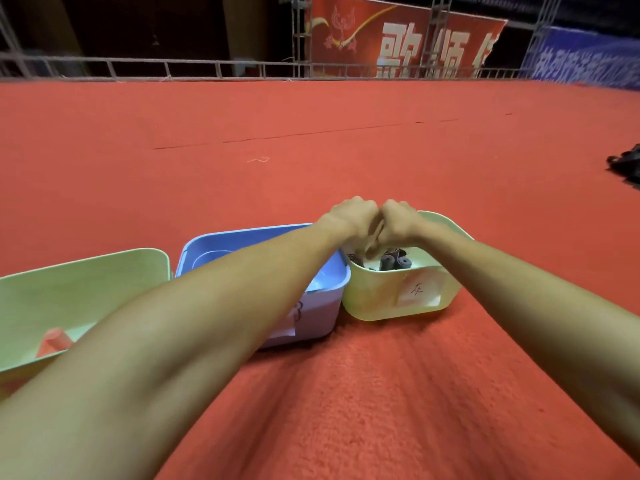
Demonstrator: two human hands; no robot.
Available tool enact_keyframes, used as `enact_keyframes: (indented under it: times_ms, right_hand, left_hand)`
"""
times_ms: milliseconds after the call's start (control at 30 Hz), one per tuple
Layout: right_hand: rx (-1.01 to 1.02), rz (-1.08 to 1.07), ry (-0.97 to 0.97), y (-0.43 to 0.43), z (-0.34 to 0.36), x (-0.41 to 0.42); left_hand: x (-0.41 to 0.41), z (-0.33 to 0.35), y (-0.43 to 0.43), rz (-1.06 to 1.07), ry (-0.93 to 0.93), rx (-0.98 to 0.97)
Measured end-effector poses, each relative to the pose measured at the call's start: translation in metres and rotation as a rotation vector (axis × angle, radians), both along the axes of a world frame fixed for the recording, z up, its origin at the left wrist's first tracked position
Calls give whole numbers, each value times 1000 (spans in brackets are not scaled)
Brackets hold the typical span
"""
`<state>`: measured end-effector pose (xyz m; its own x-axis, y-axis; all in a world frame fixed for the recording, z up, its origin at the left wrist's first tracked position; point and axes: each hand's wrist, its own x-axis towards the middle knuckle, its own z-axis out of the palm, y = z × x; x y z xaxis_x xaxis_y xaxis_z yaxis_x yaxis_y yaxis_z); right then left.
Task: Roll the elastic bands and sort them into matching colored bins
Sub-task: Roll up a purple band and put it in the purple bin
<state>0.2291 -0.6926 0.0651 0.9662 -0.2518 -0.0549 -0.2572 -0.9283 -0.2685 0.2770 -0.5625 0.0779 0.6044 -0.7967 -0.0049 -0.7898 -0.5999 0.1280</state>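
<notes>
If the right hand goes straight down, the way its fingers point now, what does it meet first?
Probably the dark rolled bands inside the yellow-green bin just below the right hand; depth is hard to judge.

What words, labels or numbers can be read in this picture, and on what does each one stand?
"歌颂": large white characters on the red banner; a third is cut off.
Blue banner: pale characters, too blurred to read.
Yellow bin label: one handwritten mark, not legible.
Blue bin label: mostly hidden, unreadable.
</notes>
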Motion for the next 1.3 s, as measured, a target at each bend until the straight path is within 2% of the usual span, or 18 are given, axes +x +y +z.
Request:
enact_keyframes:
  times_ms: [133,233,333,400,467,567,667,733,833,1000,1100,1167,1300]
  right_hand:
    - [25,31,-211,24,52,-27]
    - [56,83,-448,75,75,-65]
    - [200,197,-683,157,70,-117]
    - [304,313,-768,221,50,-149]
    - [421,412,-740,286,18,-169]
    - [542,519,-538,379,-36,-178]
    - [522,648,-209,465,-87,-170]
    - [465,677,-79,517,-113,-163]
    - [480,574,-96,580,-135,-156]
    - [576,454,-151,635,-142,-140]
    - [668,430,-165,638,-144,-134]
    - [743,434,-184,627,-137,-137]
    - [917,527,-239,585,-104,-151]
  left_hand:
    - [-20,33,40,-3,50,-203]
    - [-51,54,105,8,77,-458]
    - [-105,59,201,41,154,-679]
    - [-150,50,270,79,237,-752]
    - [-186,28,340,158,327,-762]
    - [-220,-18,436,374,370,-702]
    - [-237,-73,527,611,321,-565]
    - [-246,-105,582,761,268,-490]
    - [-260,-127,643,914,156,-492]
    - [-268,-125,684,1030,-105,-707]
    - [-270,-121,694,1168,-288,-638]
    - [-268,-127,704,1180,-254,-533]
    - [-266,-136,702,1076,-21,-441]
